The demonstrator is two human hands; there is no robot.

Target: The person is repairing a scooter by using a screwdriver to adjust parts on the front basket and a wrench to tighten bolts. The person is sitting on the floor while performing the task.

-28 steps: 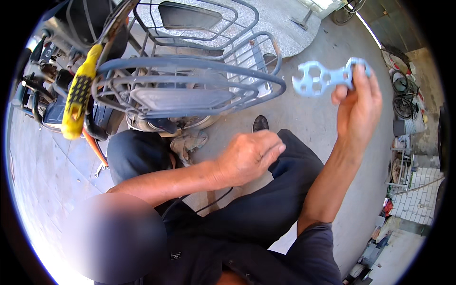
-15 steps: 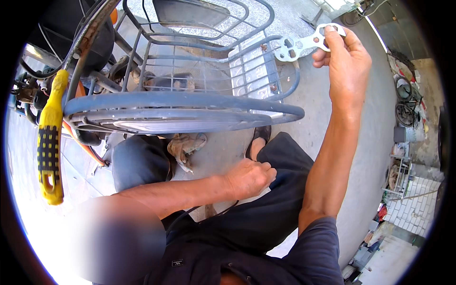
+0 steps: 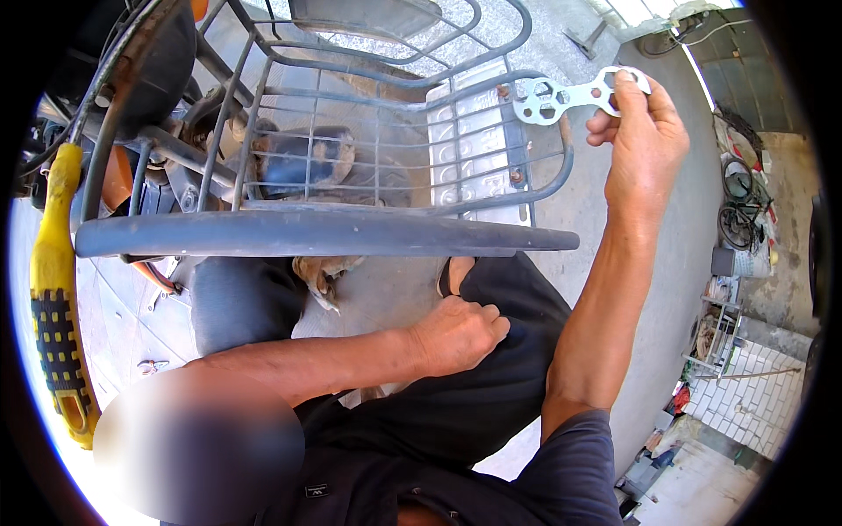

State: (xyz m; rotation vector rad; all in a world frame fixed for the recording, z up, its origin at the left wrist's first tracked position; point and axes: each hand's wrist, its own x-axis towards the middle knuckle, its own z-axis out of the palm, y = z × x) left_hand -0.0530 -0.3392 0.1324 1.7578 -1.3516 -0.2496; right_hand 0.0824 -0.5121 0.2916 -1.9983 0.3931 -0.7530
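My right hand is raised at the upper right. Its thumb and fingers pinch one end of a flat silver multi-hole wrench, whose other end points left toward the rim of a grey wire basket. My left hand lies closed over my dark trouser leg, below the basket; whatever its fingers hold, if anything, is hidden. At the far left hangs a yellow tool handle with a black ribbed grip, apart from both hands.
Behind the basket's bars sits a white embossed plate. A crumpled cloth lies beneath the basket. Dark vehicle parts fill the upper left. Along the right wall stand bicycles and a metal rack.
The view has shifted, so the basket's near rim appears lower and more edge-on, and the yellow handle sits lower and farther left. The wrench stays in my right hand, slightly lower. My left hand stays closed.
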